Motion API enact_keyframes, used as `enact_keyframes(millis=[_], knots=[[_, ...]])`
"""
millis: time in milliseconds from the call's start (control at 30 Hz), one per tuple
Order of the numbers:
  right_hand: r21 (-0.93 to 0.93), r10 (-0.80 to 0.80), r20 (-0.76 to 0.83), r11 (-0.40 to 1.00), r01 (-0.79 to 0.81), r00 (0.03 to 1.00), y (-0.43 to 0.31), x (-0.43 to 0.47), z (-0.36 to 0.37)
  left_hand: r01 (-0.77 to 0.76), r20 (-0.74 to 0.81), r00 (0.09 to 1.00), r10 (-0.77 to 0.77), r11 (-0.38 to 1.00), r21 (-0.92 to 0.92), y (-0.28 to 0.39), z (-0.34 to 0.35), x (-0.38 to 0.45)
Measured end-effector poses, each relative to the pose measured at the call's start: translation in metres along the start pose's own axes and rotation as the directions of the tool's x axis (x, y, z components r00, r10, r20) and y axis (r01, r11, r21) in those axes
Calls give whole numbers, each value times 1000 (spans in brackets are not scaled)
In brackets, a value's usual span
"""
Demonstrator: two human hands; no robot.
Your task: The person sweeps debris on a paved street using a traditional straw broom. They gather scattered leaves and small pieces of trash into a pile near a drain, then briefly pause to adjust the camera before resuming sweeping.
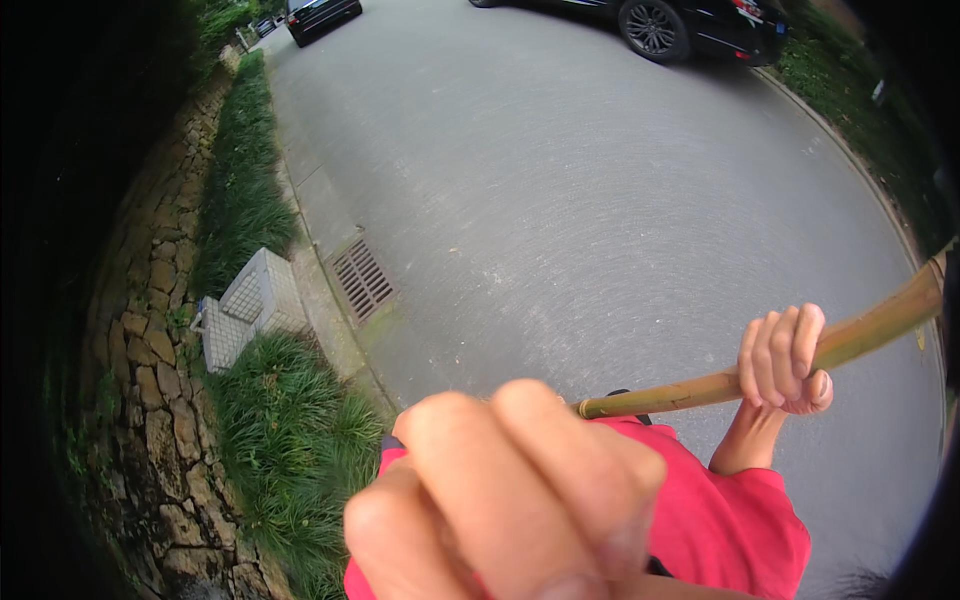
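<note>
My left hand point(502, 487) is very close to the camera at the lower middle. Its fingers are curled, and whether anything lies inside them cannot be seen. At the right, my right hand point(784, 360) grips a bamboo pole point(877, 326), with the fingers wrapped over it and the thumb underneath. The pole slants from the right edge down towards the middle, where its thinner-looking end passes out of sight beside my left hand. Below both hands is my red shirt point(720, 517), partly covered by the left hand.
Grey road point(570, 187) stretches ahead. At the left kerb are a metal drain grate point(364, 279), a pale grid-patterned box-like object point(259, 296), grass clumps point(289, 450) and a stone wall point(161, 405). Two black cars point(322, 16), point(705, 30) stand at the top.
</note>
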State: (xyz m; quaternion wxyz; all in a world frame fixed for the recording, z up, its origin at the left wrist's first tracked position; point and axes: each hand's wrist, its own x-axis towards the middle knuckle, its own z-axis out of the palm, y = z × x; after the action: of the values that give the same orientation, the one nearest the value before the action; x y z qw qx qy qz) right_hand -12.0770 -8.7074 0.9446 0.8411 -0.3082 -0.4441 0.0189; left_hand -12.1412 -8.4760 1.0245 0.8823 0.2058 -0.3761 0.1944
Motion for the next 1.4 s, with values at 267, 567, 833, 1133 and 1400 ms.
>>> enact_keyframes(millis=[267, 567, 833, 1133, 1400], knots=[[45, 32, -82, 999, -29, 996, 6, 29, -82, 26, 180, 983, -30, 999, 25, -65, -26, 35], [109, 296, -183, 954, -280, 937, 29, 83, -223, 374, -71, 700, -711, 280, 884, -202, -221, 11], [82, 434, -101, 900, -428, 895, 54, 99, -274, 625, -715, 635, -292, -348, 698, -240, -334, -185], [235, 289, -55, 934, -269, 956, 15, 238, -315, 394, -547, 789, -280, -454, 799, -258, -359, -26], [-87, 325, 41, 943, -321, 945, 169, 246, -296, 398, -398, 914, 74, -351, 848, -215, -526, 4]])
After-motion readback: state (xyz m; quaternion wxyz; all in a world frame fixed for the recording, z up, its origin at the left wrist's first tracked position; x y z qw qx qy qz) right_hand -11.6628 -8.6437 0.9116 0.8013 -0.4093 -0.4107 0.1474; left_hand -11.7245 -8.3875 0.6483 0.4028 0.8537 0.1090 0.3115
